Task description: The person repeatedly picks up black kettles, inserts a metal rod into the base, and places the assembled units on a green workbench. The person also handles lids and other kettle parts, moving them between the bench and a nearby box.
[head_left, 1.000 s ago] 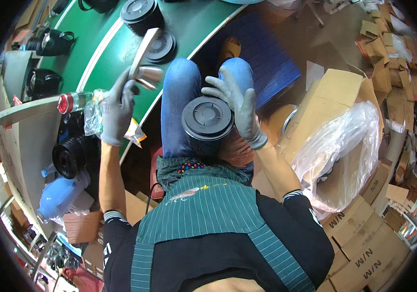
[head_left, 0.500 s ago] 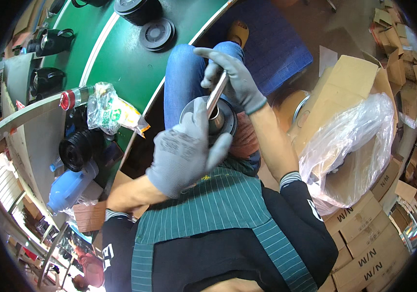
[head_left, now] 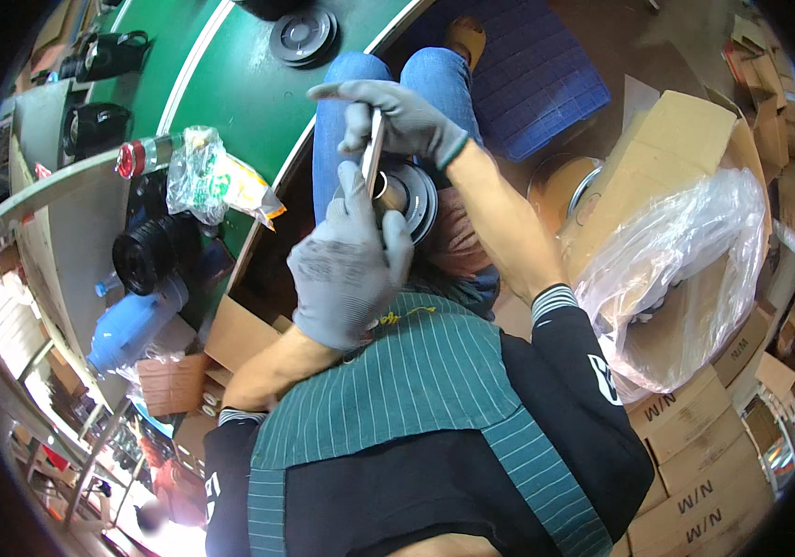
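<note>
Both my hands wear grey gloves. My right hand (head_left: 402, 119) is curled round the upper end of a slim shiny metal bar (head_left: 374, 148), its index finger stretched out to the left. The fingers of my left hand (head_left: 346, 274) are closed along the bar's lower end, with the thumb beside the metal collar. A round dark-grey part (head_left: 423, 206) with ridged rings and a hollow metal collar (head_left: 392, 193) in its middle rests on my lap under the hands. The bar's lower tip is partly hidden by my left fingers.
A green table (head_left: 230, 93) on the left bears round black discs (head_left: 303, 37). A plastic bag (head_left: 198, 176) and a blue bottle (head_left: 133, 325) lie near its edge. At right stands an open carton (head_left: 648, 158) with a clear plastic liner (head_left: 685, 269), beside stacked cartons (head_left: 694, 464).
Both hands and the bar have shifted left and slightly up in the picture, and the bar stands steeper. The round part has moved left too. The view itself has shifted a little.
</note>
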The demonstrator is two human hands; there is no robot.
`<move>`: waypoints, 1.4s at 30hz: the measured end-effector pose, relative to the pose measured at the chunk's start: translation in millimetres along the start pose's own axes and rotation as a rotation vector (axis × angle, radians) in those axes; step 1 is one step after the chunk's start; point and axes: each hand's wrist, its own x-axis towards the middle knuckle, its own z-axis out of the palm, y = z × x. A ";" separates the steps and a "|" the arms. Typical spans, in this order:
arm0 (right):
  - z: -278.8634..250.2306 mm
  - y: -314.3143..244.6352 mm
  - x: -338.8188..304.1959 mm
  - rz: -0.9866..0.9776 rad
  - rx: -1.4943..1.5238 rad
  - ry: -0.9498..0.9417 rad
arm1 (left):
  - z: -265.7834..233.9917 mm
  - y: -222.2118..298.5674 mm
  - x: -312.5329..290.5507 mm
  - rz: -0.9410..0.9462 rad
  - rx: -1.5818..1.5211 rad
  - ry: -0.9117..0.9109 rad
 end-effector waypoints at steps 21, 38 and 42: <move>130.6 -35.3 -124.7 -0.337 -1.337 -0.191 | 56.5 -107.9 155.1 0.146 -0.966 -0.751; 184.0 -7.7 2.1 0.224 -1.668 -0.780 | 115.9 -45.5 218.7 1.011 -0.824 -0.475; 188.2 -3.9 20.7 0.222 -1.619 -0.604 | 114.0 -15.3 203.8 0.913 -0.958 -0.602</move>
